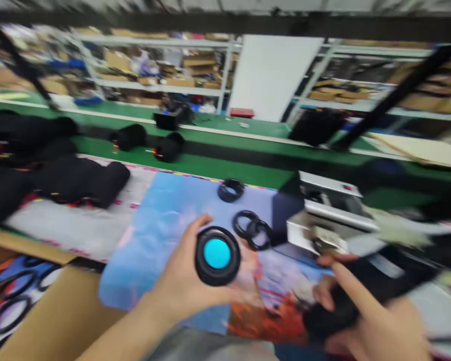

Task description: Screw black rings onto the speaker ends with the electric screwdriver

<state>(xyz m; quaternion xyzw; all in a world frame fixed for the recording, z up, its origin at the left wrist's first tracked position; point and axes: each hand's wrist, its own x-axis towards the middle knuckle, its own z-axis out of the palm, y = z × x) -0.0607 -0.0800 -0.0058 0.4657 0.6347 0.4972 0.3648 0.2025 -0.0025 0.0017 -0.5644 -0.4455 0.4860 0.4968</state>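
Observation:
My left hand (184, 281) is closed around a round black part with a bright blue centre (217, 254), holding it up over a printed blue and orange mat (165, 220). My right hand (364, 321) grips a black tool or strap (379, 286) at the lower right; motion blur hides what it is. Two linked black rings (252, 229) lie on the mat just right of the round part. A thicker black ring (230, 190) rests farther back on the mat.
A white machine box (323, 210) stands right of the mat. Black pouches (60, 175) are piled at the left, with more black cylinders (150, 140) on the green belt behind. A cardboard box (41, 301) with rings sits lower left. Shelves with cartons fill the background.

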